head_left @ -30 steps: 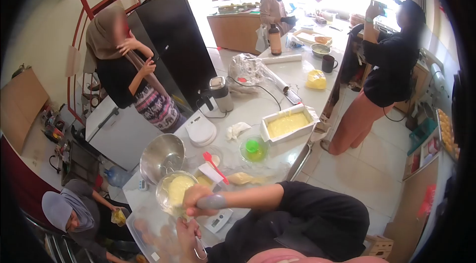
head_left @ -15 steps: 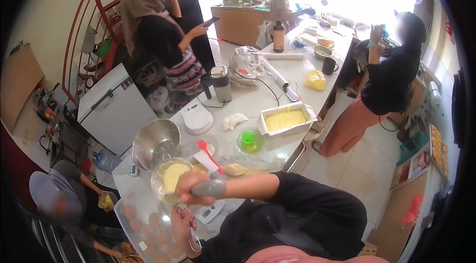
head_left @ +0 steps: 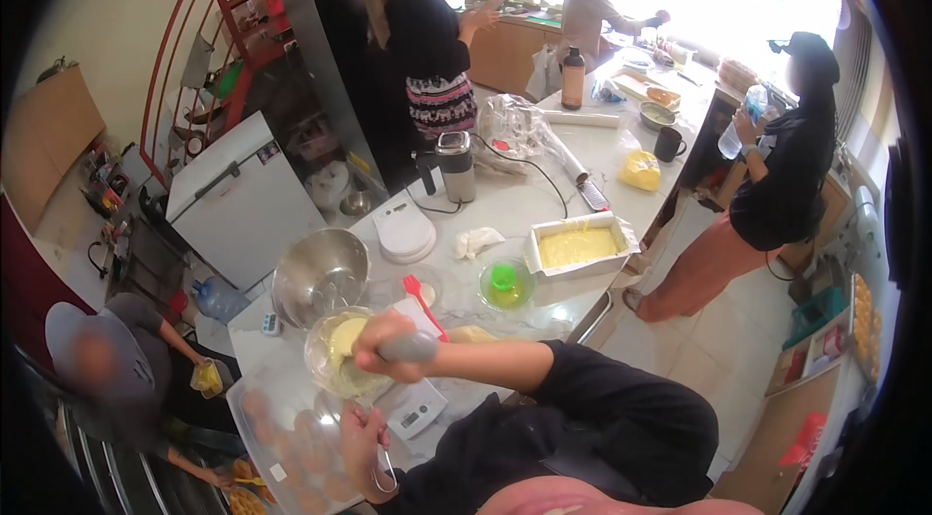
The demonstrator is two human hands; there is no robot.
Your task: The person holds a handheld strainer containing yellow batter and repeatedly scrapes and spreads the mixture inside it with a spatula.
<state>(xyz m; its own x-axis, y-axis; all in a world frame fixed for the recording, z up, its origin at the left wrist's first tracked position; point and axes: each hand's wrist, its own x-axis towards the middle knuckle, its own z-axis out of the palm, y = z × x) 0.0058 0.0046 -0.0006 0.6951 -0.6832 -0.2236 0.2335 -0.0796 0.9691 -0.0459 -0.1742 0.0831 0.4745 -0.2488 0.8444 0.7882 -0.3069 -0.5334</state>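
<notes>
My right hand (head_left: 385, 345) is wrapped round a grey-handled utensil (head_left: 410, 348) above a round bowl (head_left: 316, 357) of pale yellow batter (head_left: 344, 335). The utensil's lower end is hard to make out in the bowl. Just below the bowl, my left hand (head_left: 363, 439) grips a thin metal handle (head_left: 390, 472) with a loop at its end. A digital scale (head_left: 416, 409) lies to the right of my left hand. Beyond the bowl stands a large metal bowl (head_left: 320, 277). A red spatula (head_left: 424, 307) lies to its right.
A lined tin of batter (head_left: 582, 248), green cup (head_left: 503, 277), white scale (head_left: 405, 230) and grinder (head_left: 454, 168) stand farther back. A plastic box (head_left: 291, 447) is at the near left. Co-workers are at left (head_left: 126, 360), back (head_left: 417, 39), far back (head_left: 587, 15) and right (head_left: 791, 156).
My right hand and the utensil have shifted slightly over the bowl. The back-left person has walked right with a phone. The right-hand person has lowered their hands, with a bottle. The camera view has shifted.
</notes>
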